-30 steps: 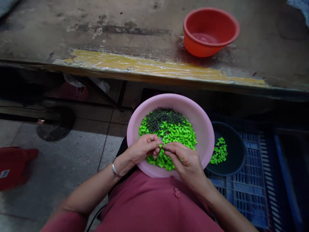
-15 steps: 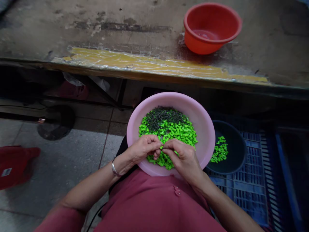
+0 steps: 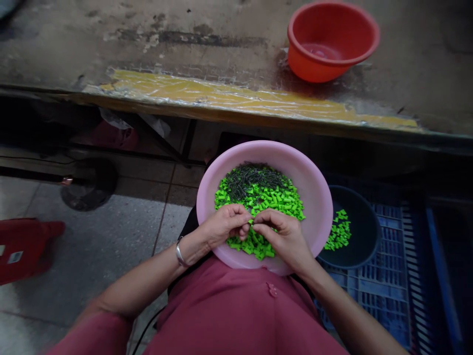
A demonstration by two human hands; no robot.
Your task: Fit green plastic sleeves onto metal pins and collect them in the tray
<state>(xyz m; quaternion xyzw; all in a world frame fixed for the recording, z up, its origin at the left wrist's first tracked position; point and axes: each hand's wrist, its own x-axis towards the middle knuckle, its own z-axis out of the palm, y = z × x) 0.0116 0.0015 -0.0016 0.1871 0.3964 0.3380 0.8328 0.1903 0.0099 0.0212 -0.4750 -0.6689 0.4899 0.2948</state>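
A pink basin (image 3: 314, 187) rests on my lap, holding a heap of small bright green plastic pieces (image 3: 277, 199) and a patch of small dark metal parts (image 3: 251, 176) at its far side. My left hand (image 3: 225, 224) and my right hand (image 3: 284, 236) meet over the near part of the heap, fingertips pinched together around a tiny piece that I cannot make out. A silver bracelet (image 3: 180, 252) circles my left wrist.
A dark bowl (image 3: 360, 231) with some green pieces (image 3: 338, 231) sits on a blue crate (image 3: 384, 286) at my right. A worn workbench (image 3: 185, 59) with yellow tape carries a red basin (image 3: 332, 39). A red object (image 3: 22, 249) lies on the floor at left.
Both hands stay pinched together over the green heap, with only slight finger movement. The view has drifted a little to the left.
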